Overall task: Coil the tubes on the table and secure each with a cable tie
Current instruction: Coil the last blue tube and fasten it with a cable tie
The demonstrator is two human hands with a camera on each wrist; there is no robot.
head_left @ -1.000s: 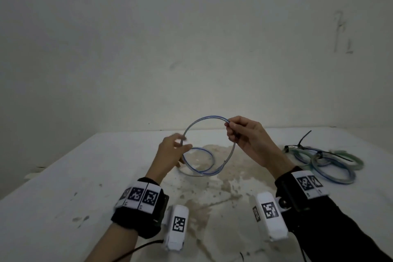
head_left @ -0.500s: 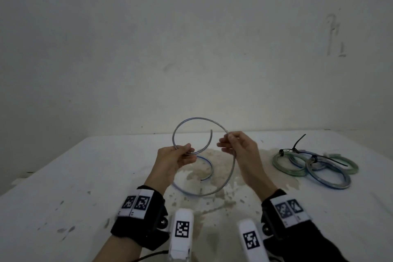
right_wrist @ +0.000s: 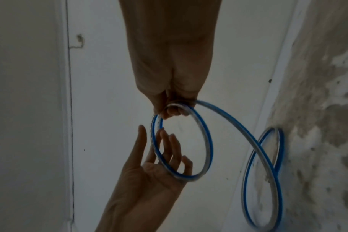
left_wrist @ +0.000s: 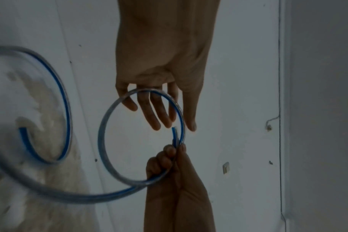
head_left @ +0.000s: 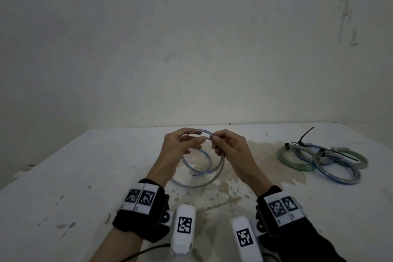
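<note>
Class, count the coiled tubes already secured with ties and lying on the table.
3, perhaps more: green coil, blue-striped coil, green coil, overlapping on the table's right side; another bluish loop behind may be a fourth.

I find no readable words or numbers; only black-and-white square code markers on my wrist bands (head_left: 140, 197) and the white camera housings (head_left: 184, 224).

You wear black wrist straps (head_left: 142, 217) with white coded tags, a white camera block (head_left: 183, 229) under each wrist, a black right sleeve (head_left: 306, 242), and a bare left forearm (head_left: 116, 247).
</note>
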